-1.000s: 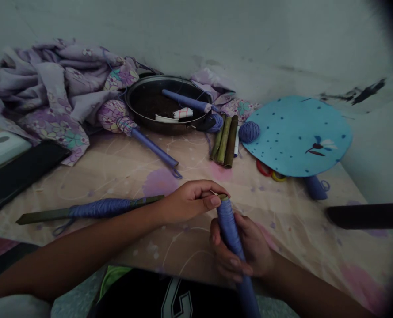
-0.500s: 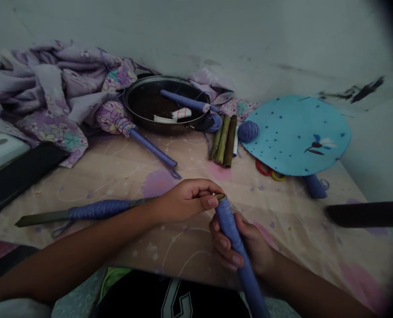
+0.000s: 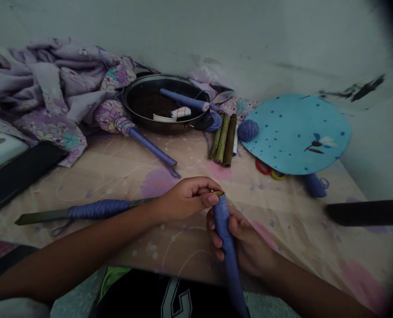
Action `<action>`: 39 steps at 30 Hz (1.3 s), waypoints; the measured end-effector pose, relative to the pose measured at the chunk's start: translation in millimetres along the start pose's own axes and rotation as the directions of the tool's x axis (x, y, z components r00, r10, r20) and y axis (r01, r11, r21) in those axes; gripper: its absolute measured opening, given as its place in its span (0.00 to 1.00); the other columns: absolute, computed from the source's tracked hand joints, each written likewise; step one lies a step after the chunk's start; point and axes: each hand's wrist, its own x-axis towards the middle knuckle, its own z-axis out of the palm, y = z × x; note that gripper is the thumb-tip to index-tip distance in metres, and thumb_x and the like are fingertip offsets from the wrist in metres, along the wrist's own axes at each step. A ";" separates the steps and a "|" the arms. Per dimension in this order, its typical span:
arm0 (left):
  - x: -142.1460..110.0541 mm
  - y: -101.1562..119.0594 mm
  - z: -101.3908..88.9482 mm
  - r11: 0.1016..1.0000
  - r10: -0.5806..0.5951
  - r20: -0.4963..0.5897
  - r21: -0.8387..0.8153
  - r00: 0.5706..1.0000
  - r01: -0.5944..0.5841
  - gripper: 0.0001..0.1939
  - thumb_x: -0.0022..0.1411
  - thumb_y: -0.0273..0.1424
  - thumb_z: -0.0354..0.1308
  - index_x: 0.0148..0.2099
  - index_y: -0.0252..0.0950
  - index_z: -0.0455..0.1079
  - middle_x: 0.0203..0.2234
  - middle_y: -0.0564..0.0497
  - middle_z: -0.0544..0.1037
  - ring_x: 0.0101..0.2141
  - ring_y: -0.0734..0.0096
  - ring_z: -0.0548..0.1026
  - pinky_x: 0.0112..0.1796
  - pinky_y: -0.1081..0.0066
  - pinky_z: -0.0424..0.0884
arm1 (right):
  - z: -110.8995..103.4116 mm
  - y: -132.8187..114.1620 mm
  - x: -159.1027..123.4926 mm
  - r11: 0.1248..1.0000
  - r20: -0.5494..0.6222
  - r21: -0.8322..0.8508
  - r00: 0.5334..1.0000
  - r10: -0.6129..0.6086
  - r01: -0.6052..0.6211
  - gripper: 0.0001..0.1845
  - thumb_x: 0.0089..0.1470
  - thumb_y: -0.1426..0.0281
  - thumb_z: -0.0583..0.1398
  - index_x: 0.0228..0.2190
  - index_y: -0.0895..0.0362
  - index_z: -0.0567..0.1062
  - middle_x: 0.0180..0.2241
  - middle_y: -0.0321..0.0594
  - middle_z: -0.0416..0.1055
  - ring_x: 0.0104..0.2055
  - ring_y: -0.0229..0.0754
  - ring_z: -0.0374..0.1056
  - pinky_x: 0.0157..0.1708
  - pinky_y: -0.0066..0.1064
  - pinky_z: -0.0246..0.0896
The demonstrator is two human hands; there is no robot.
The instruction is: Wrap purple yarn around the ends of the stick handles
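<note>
My right hand (image 3: 238, 240) grips a long stick wound with purple thread (image 3: 223, 234), which tilts down toward me. Its bare olive tip shows at the far end. My left hand (image 3: 186, 199) is curled at that tip, with thumb and fingers pinched against it. Any thread between those fingers is too thin to see. A second stick, half wound in purple thread (image 3: 98, 209), lies on the patterned tablecloth (image 3: 186, 176) beneath my left forearm, with a loose loop hanging off it.
A dark round pan (image 3: 192, 99) holds a wound stick and white pieces. Beside it lie a purple-handled floral bundle (image 3: 113, 116), green-brown sticks (image 3: 223, 140), a purple yarn ball (image 3: 248, 130), and a dotted blue paper disc (image 3: 297, 132). A black phone (image 3: 20, 176) lies left, a dark bar (image 3: 365, 213) right.
The wound stick has swung upright, its lower end moving left, and my right hand has shifted left with it. My left hand stays at the tip.
</note>
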 end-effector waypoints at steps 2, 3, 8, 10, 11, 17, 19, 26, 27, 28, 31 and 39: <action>0.0 -0.3 1.5 1.000 -0.008 -0.015 -0.028 1.000 0.008 0.20 0.52 0.42 0.62 0.40 0.32 0.69 0.23 0.55 0.72 0.23 0.79 0.70 0.27 0.76 0.65 | 0.6 -0.7 -0.7 1.000 -0.022 0.001 1.000 -0.007 0.007 0.14 0.51 0.62 0.64 0.36 0.58 0.71 0.30 0.36 0.68 0.25 0.32 0.65 0.23 0.23 0.66; -0.2 -0.1 1.9 0.999 -0.012 -0.021 -0.034 1.000 0.011 0.19 0.52 0.42 0.62 0.40 0.32 0.69 0.23 0.54 0.72 0.24 0.78 0.70 0.28 0.76 0.66 | 1.1 -1.2 -1.0 1.000 -0.034 -0.001 0.999 -0.014 0.014 0.13 0.51 0.63 0.64 0.36 0.57 0.71 0.30 0.36 0.68 0.25 0.32 0.65 0.23 0.23 0.66; -2.3 4.6 0.8 0.998 -0.055 0.003 -0.007 0.998 0.055 0.17 0.55 0.37 0.61 0.43 0.32 0.70 0.21 0.56 0.72 0.23 0.78 0.70 0.28 0.76 0.65 | 2.4 -2.2 -1.3 1.000 -0.047 0.012 0.999 -0.018 0.018 0.12 0.50 0.64 0.65 0.35 0.56 0.72 0.31 0.37 0.68 0.25 0.33 0.65 0.20 0.22 0.63; -3.0 6.3 0.1 0.997 -0.073 -0.010 0.000 0.997 0.073 0.16 0.54 0.36 0.62 0.43 0.32 0.70 0.21 0.56 0.71 0.23 0.79 0.69 0.28 0.77 0.64 | 1.6 -2.1 -0.8 1.000 -0.036 0.026 0.999 -0.004 0.005 0.14 0.49 0.62 0.65 0.35 0.56 0.73 0.30 0.37 0.69 0.24 0.32 0.65 0.19 0.22 0.63; -3.1 6.7 -0.2 0.996 -0.084 -0.006 -0.009 0.996 0.084 0.16 0.54 0.36 0.63 0.43 0.32 0.70 0.21 0.56 0.72 0.24 0.79 0.69 0.28 0.77 0.63 | 1.1 -2.0 -0.6 0.999 -0.024 0.034 1.000 0.010 -0.009 0.15 0.48 0.60 0.65 0.34 0.57 0.73 0.30 0.37 0.69 0.23 0.32 0.64 0.20 0.22 0.63; -2.9 6.1 -3.3 0.987 -0.104 0.113 -0.112 0.988 0.117 0.18 0.55 0.37 0.62 0.46 0.33 0.70 0.26 0.54 0.74 0.27 0.79 0.71 0.32 0.76 0.65 | -1.7 0.1 1.7 0.976 0.057 0.169 0.990 0.128 -0.136 0.19 0.53 0.56 0.60 0.36 0.59 0.76 0.24 0.34 0.67 0.17 0.28 0.58 0.20 0.23 0.62; -3.2 6.6 -5.0 0.984 -0.122 0.136 -0.110 0.983 0.137 0.19 0.55 0.38 0.61 0.46 0.33 0.69 0.27 0.54 0.74 0.29 0.79 0.72 0.33 0.76 0.65 | -3.2 1.6 2.6 0.966 0.074 0.207 0.987 0.144 -0.156 0.19 0.53 0.55 0.60 0.35 0.59 0.76 0.22 0.33 0.65 0.16 0.28 0.56 0.21 0.24 0.62; -4.1 5.8 -6.8 0.991 -0.124 0.074 -0.046 0.989 0.128 0.17 0.54 0.37 0.63 0.43 0.32 0.70 0.24 0.54 0.73 0.26 0.78 0.71 0.31 0.75 0.65 | -5.7 3.6 2.2 0.975 0.118 0.164 0.984 0.130 -0.149 0.21 0.50 0.53 0.61 0.37 0.56 0.75 0.28 0.36 0.65 0.23 0.33 0.59 0.24 0.27 0.63; -4.1 5.4 -6.9 0.991 -0.129 0.050 -0.025 0.990 0.130 0.17 0.53 0.37 0.63 0.42 0.31 0.70 0.24 0.54 0.73 0.25 0.78 0.70 0.30 0.75 0.65 | -4.5 2.8 1.8 0.984 0.104 0.132 0.989 0.106 -0.120 0.21 0.48 0.53 0.62 0.37 0.56 0.74 0.30 0.38 0.65 0.25 0.34 0.60 0.25 0.27 0.63; -4.0 5.2 -7.0 0.991 -0.131 0.028 -0.005 0.991 0.131 0.17 0.53 0.37 0.63 0.41 0.31 0.69 0.23 0.54 0.73 0.25 0.78 0.70 0.29 0.75 0.64 | -3.2 1.8 1.4 0.992 0.083 0.099 0.994 0.077 -0.085 0.21 0.47 0.54 0.64 0.38 0.56 0.74 0.31 0.39 0.65 0.27 0.35 0.61 0.25 0.27 0.63; -3.5 5.9 -7.0 0.991 -0.130 -0.008 0.032 0.991 0.130 0.16 0.51 0.37 0.64 0.39 0.31 0.70 0.21 0.57 0.70 0.23 0.80 0.67 0.26 0.77 0.61 | 0.3 -0.7 0.8 0.999 0.019 0.030 1.000 0.021 -0.022 0.20 0.44 0.59 0.67 0.37 0.55 0.73 0.31 0.38 0.66 0.28 0.36 0.61 0.26 0.27 0.63; -2.7 9.5 -6.3 0.987 -0.144 0.047 -0.068 0.988 0.147 0.18 0.51 0.38 0.64 0.42 0.33 0.71 0.29 0.53 0.75 0.30 0.78 0.71 0.33 0.76 0.66 | -5.1 2.9 2.4 0.968 0.044 0.197 0.987 0.152 -0.158 0.21 0.51 0.53 0.61 0.35 0.58 0.77 0.24 0.34 0.64 0.21 0.30 0.56 0.27 0.28 0.62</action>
